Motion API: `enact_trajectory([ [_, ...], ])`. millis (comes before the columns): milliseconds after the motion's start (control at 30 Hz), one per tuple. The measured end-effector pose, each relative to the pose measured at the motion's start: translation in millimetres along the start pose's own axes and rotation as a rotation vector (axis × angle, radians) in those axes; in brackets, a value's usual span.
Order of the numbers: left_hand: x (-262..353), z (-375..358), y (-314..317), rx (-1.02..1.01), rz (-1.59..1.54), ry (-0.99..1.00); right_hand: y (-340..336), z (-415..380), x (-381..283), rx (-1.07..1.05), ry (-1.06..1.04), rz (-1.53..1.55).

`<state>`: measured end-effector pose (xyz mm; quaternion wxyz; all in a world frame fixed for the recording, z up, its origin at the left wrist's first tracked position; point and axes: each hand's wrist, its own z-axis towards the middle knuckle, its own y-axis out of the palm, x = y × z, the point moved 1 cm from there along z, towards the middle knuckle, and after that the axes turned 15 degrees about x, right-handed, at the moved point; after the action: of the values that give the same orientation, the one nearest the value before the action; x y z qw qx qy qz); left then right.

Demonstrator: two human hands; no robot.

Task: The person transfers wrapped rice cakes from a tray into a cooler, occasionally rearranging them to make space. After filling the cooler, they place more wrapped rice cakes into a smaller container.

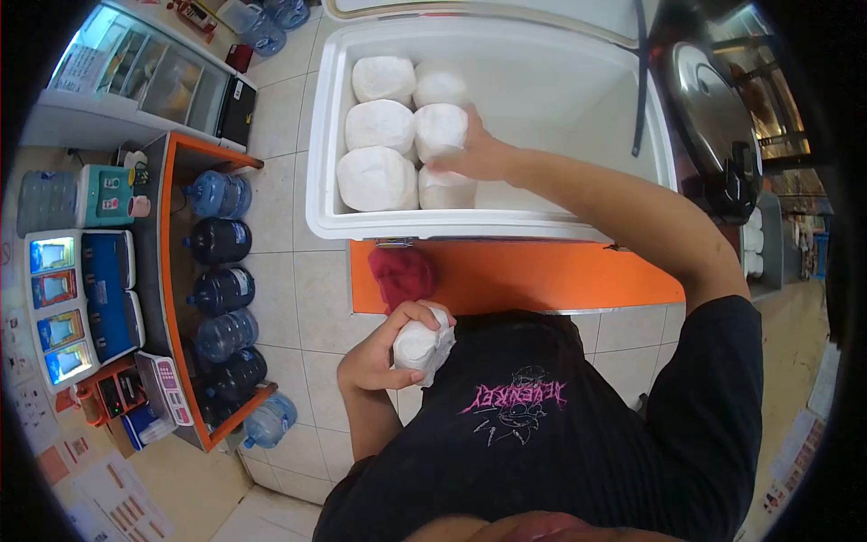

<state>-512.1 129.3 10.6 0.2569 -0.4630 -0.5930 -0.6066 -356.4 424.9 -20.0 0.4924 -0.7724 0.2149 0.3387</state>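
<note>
My left hand [390, 348] is wrapped round a white rounded piece [417, 353] with a rough surface, held in front of the black shirt. Inside a large white chest [322, 163], my right hand [470, 152] grips the right side of a similar white piece [441, 129], its fingers partly hidden. Similar pieces stand close together in two columns at the chest's left end, among them one at the back left [383, 79] and one at the front left [377, 179]. The piece below my right hand [447, 191] is partly covered by it.
A red cloth [402, 275] lies by the orange panel [524, 280] below the chest. Large water bottles [224, 289] line an orange-edged shelf [170, 298] on the left. To the right of the chest stands a big metal cooker [709, 104]. The chest's lid edge [488, 11] is at the top.
</note>
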Motion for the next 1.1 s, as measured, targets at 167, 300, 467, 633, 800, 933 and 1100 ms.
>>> enact_trajectory([
  [167, 0.7, 13.8, 28.5, -0.028, 0.041, -0.01, -29.3, -20.1, -10.9, -0.25, 0.264, 0.168],
  [300, 2.7, 42.4, 65.9, -0.055, -0.056, -0.024, -100.8, -79.9, -17.9, 0.063, 0.023, 0.28],
  [467, -28.4, 86.5, 130.1, -0.121, -0.033, -0.169, -284.3, -233.8, 42.7, 0.542, -0.678, 0.396],
  [633, -82.6, 144.3, 222.0, -0.197, -0.031, -0.304, -418.9, -326.7, 249.9, 1.262, -0.288, 0.34],
  [800, -107.3, 188.3, 319.3, -0.085, -0.118, -0.368, -558.6, -335.9, 526.0, 1.148, 0.347, -0.34],
  [933, -65.9, 173.1, 309.9, 0.391, 0.279, 0.036, -598.5, -293.4, 650.1, 0.757, 0.379, -0.456],
  [1100, 55.3, 166.9, 307.9, 0.825, 1.424, 0.328, -608.3, -239.1, 764.9, 0.565, -0.235, -0.704],
])
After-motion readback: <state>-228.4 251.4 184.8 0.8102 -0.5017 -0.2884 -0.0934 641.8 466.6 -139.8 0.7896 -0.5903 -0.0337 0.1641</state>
